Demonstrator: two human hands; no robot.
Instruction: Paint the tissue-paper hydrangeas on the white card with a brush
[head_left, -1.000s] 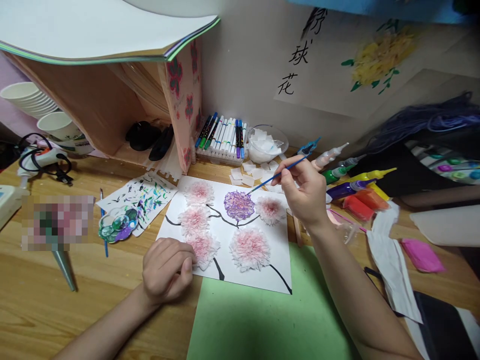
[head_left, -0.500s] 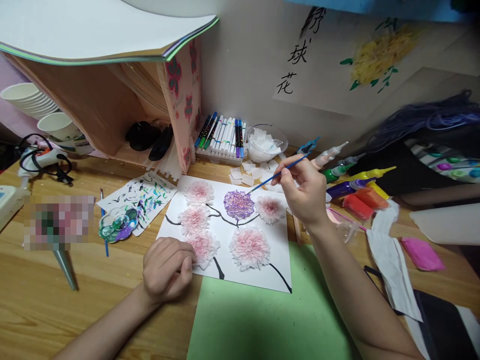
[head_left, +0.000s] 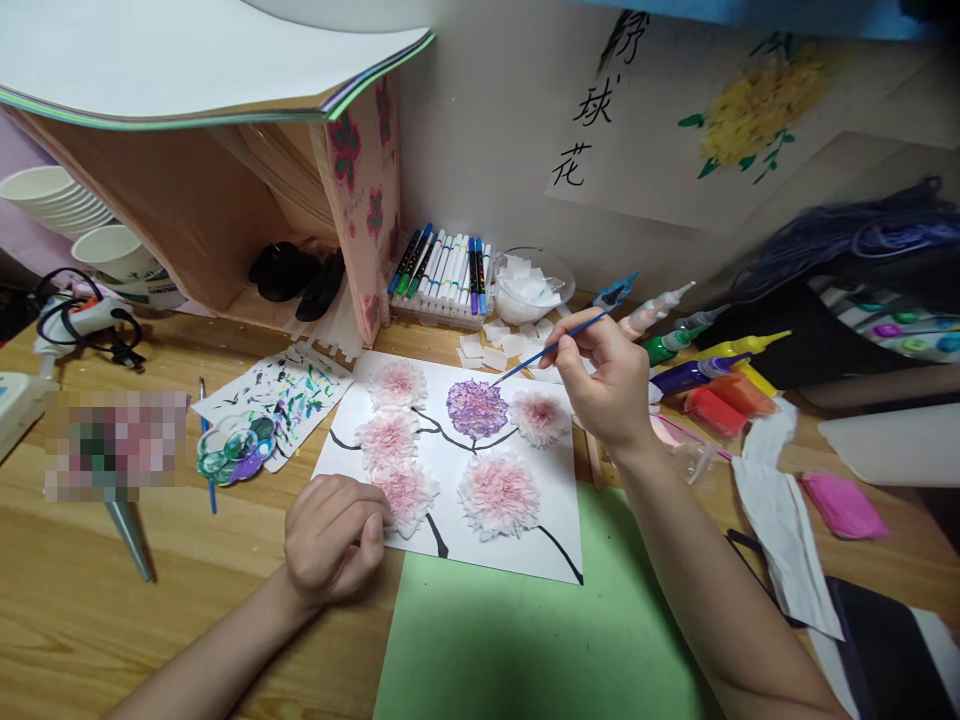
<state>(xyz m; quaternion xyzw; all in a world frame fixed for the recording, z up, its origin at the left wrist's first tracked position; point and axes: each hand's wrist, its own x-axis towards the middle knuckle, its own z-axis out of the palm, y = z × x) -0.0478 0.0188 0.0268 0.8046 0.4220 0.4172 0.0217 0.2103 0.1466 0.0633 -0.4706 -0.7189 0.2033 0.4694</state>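
My right hand (head_left: 606,385) is closed on a thin blue paintbrush (head_left: 551,347) in a pencil-like hold. The brush tip meets the upper right of a purple tissue-like flower (head_left: 477,409). That flower sits on white paper (head_left: 450,500) with painted black stems. Around it are several fluffy pink-and-white flowers, such as the large one (head_left: 501,495) at the lower middle. My left hand (head_left: 334,540) is curled shut with nothing seen in it. It rests at the paper's lower left edge, against a pink flower (head_left: 405,497) that it partly covers.
On the left lie a paint palette (head_left: 234,447), a paint-smeared sheet (head_left: 300,395) and another brush (head_left: 212,497). Behind the paper stand a marker case (head_left: 442,275) and a bowl of white paper squares (head_left: 531,290). Paint bottles (head_left: 694,372) line the right, and a green sheet (head_left: 525,640) lies in front.
Almost nothing differs. My right hand and the brush have shifted very slightly left, the tip still at the purple flower; my left hand stays in place.
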